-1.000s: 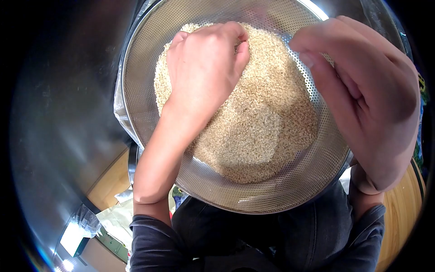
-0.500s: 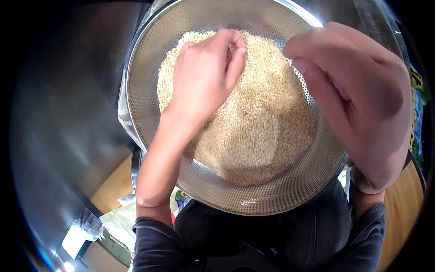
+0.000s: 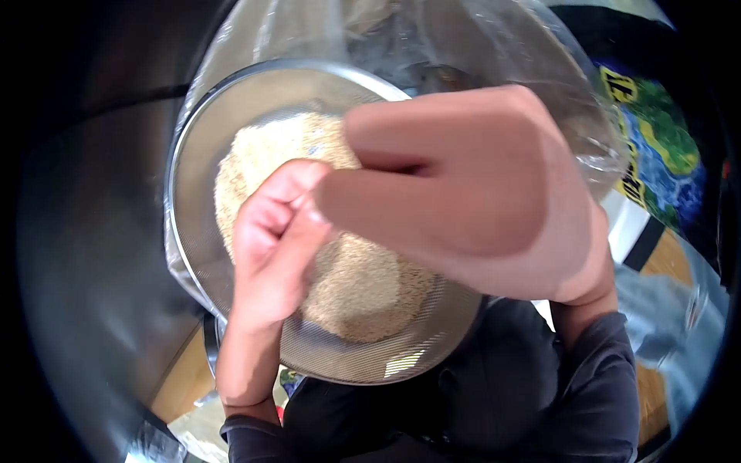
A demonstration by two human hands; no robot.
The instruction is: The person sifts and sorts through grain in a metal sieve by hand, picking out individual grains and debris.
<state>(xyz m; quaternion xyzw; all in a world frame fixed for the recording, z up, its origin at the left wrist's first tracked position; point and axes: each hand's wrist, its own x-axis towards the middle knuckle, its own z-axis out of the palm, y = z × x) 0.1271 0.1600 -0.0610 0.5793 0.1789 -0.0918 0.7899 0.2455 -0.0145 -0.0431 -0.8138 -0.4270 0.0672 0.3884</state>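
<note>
Pale brown grains (image 3: 363, 289) lie heaped in a round perforated metal sieve (image 3: 193, 231) above the person's lap. My left hand (image 3: 274, 239) is over the left part of the heap, thumb and forefinger pinched together; whatever is between them is too small to make out. Close to the camera, my right hand (image 3: 463, 177) is raised over the right side of the sieve and looks blurred. Its thumb tip overlaps the left fingertips in the view. Its fingers are pressed together, and what they hold, if anything, is hidden.
Clear plastic sheeting (image 3: 309, 35) spreads behind and around the sieve. At the right is a black bag with a colourful print (image 3: 664, 147). A dark curved surface (image 3: 93, 231) fills the left side. Wooden flooring (image 3: 181, 382) shows at the lower left.
The view has shifted, so the sieve appears lower and further left, with more sheeting and the printed bag visible. My right hand has moved left, and both hands' fingertips now meet or overlap in view.
</note>
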